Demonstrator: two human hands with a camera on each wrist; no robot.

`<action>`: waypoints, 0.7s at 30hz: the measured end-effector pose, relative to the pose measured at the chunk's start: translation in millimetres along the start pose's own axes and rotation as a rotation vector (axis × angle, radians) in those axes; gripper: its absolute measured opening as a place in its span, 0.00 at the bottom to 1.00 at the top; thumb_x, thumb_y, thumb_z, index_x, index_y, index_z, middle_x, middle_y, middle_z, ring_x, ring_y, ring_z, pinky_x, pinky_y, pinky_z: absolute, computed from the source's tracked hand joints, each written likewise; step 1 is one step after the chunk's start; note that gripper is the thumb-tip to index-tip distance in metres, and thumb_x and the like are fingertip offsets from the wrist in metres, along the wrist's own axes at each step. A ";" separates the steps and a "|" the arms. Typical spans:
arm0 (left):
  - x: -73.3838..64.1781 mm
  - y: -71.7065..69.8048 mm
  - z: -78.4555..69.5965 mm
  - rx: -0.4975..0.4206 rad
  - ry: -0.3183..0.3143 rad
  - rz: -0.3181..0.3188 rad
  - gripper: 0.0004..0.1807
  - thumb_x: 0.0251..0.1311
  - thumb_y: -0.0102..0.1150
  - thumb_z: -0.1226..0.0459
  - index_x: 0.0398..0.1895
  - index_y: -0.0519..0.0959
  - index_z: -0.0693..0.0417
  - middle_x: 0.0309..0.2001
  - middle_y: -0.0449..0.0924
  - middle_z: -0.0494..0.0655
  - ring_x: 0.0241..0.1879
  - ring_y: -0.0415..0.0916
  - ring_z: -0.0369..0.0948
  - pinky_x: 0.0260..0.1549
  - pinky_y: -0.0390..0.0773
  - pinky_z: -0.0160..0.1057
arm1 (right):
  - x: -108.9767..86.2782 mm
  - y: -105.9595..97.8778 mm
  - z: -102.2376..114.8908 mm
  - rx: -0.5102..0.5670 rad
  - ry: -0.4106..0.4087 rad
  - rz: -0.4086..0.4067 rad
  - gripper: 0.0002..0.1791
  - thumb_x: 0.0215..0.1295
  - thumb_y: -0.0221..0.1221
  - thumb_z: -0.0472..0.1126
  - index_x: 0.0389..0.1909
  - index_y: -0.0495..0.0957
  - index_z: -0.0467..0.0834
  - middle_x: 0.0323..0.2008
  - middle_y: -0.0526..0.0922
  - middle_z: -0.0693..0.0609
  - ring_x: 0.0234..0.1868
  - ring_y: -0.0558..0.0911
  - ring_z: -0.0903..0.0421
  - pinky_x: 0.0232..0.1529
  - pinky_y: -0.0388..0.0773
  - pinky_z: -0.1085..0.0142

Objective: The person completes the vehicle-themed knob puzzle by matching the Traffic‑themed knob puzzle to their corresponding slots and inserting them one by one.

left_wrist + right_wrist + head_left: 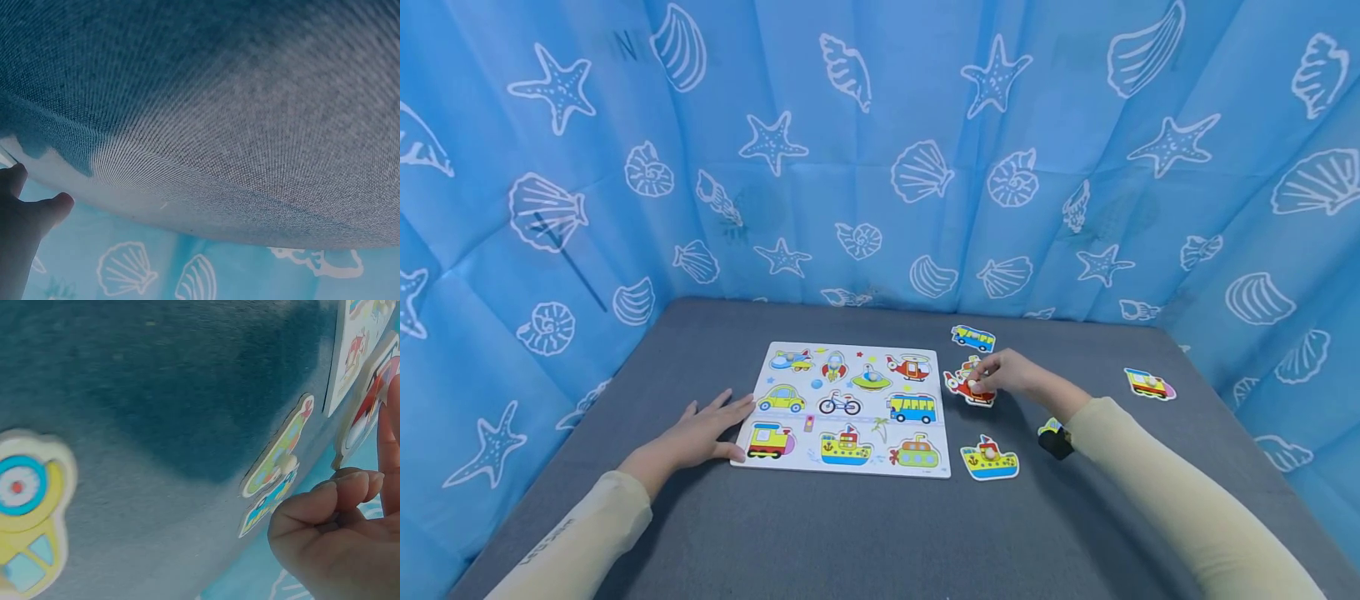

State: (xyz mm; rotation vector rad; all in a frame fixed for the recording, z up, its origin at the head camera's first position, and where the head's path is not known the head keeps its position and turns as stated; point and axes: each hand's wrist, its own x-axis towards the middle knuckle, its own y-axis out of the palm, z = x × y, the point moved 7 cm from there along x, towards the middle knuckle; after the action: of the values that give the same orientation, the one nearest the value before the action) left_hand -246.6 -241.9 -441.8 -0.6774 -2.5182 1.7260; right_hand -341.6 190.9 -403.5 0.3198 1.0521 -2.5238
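My right hand (1011,373) pinches a red helicopter puzzle piece (970,392) just right of the puzzle board (842,477); in the right wrist view the helicopter piece (364,415) is lifted off the table. Behind it lies a submarine piece (281,447), partly covered in the head view. My left hand (700,429) rests at the board's left edge with its fingers spread, holding nothing. Vehicle pictures fill the board, among them a red helicopter picture (908,367) at its upper right.
Loose pieces lie to the right: a blue bus (973,337), a ship (989,460), a train (1149,384) and a car (28,512), partly hidden by the right forearm in the head view. A shell-patterned curtain (880,167) stands behind the grey table (850,542).
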 end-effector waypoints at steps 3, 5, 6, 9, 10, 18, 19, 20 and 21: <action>-0.3 0.4 -0.2 0.002 0.008 -0.008 0.53 0.50 0.66 0.41 0.74 0.58 0.57 0.74 0.54 0.57 0.72 0.39 0.64 0.61 0.35 0.73 | 4.8 3.3 3.2 0.012 -0.003 0.005 0.10 0.62 0.65 0.36 0.42 0.82 0.35 0.43 0.78 0.42 0.46 0.72 0.47 0.53 0.70 0.50; 0.1 1.0 0.4 0.004 0.010 -0.012 0.53 0.49 0.65 0.41 0.74 0.58 0.57 0.74 0.54 0.57 0.73 0.39 0.64 0.62 0.35 0.73 | 8.5 6.5 4.2 0.010 0.000 0.003 0.09 0.62 0.65 0.36 0.41 0.83 0.36 0.46 0.78 0.43 0.47 0.72 0.47 0.54 0.70 0.51; 0.5 1.1 0.8 0.008 0.013 -0.015 0.53 0.49 0.65 0.41 0.74 0.58 0.58 0.74 0.54 0.57 0.73 0.39 0.64 0.62 0.35 0.73 | 10.2 8.4 5.0 0.007 0.001 0.005 0.08 0.62 0.65 0.37 0.40 0.83 0.37 0.47 0.78 0.42 0.47 0.72 0.48 0.54 0.70 0.51; 1.7 1.4 1.9 0.019 0.020 -0.022 0.53 0.49 0.64 0.41 0.74 0.58 0.58 0.74 0.54 0.57 0.73 0.40 0.64 0.61 0.36 0.73 | 14.9 13.3 7.5 -0.006 0.001 0.006 0.08 0.63 0.65 0.37 0.40 0.83 0.37 0.48 0.78 0.42 0.47 0.73 0.48 0.53 0.71 0.52; 2.0 1.3 2.4 0.018 0.021 -0.024 0.53 0.49 0.65 0.41 0.74 0.58 0.58 0.74 0.54 0.57 0.73 0.40 0.64 0.61 0.36 0.73 | 16.5 14.4 8.5 -0.007 0.003 0.003 0.08 0.63 0.65 0.37 0.40 0.83 0.38 0.47 0.78 0.43 0.47 0.73 0.48 0.53 0.71 0.52; 0.6 0.4 1.7 -0.003 0.024 -0.019 0.53 0.49 0.65 0.41 0.74 0.58 0.58 0.74 0.54 0.57 0.73 0.39 0.64 0.61 0.35 0.73 | 25.3 24.2 15.8 0.003 0.021 -0.018 0.09 0.63 0.65 0.36 0.42 0.83 0.37 0.46 0.79 0.43 0.47 0.73 0.47 0.52 0.71 0.53; 0.3 0.5 1.7 -0.004 0.024 -0.019 0.53 0.49 0.65 0.41 0.74 0.58 0.58 0.74 0.54 0.57 0.73 0.39 0.64 0.61 0.35 0.73 | 26.1 25.3 16.8 0.010 0.023 -0.021 0.09 0.63 0.65 0.36 0.42 0.83 0.37 0.46 0.79 0.43 0.47 0.73 0.47 0.52 0.71 0.53; 0.1 0.6 1.9 -0.005 0.023 -0.019 0.53 0.49 0.65 0.41 0.74 0.58 0.58 0.74 0.54 0.57 0.73 0.39 0.64 0.61 0.35 0.73 | 26.9 26.5 18.5 0.015 0.019 -0.021 0.10 0.63 0.64 0.36 0.43 0.82 0.37 0.47 0.79 0.42 0.47 0.73 0.47 0.52 0.71 0.53; 0.0 0.8 2.2 -0.004 0.022 -0.019 0.53 0.49 0.65 0.41 0.74 0.58 0.58 0.74 0.54 0.56 0.73 0.39 0.64 0.61 0.35 0.73 | 27.5 27.3 19.8 0.024 0.021 -0.023 0.10 0.63 0.64 0.36 0.43 0.82 0.37 0.47 0.79 0.42 0.47 0.73 0.47 0.51 0.71 0.53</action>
State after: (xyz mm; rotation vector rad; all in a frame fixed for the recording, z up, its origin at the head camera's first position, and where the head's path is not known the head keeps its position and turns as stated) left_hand -246.8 -243.6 -443.3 -0.6670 -2.5066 1.6986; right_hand -355.7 151.9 -416.7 0.3438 1.0404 -2.5600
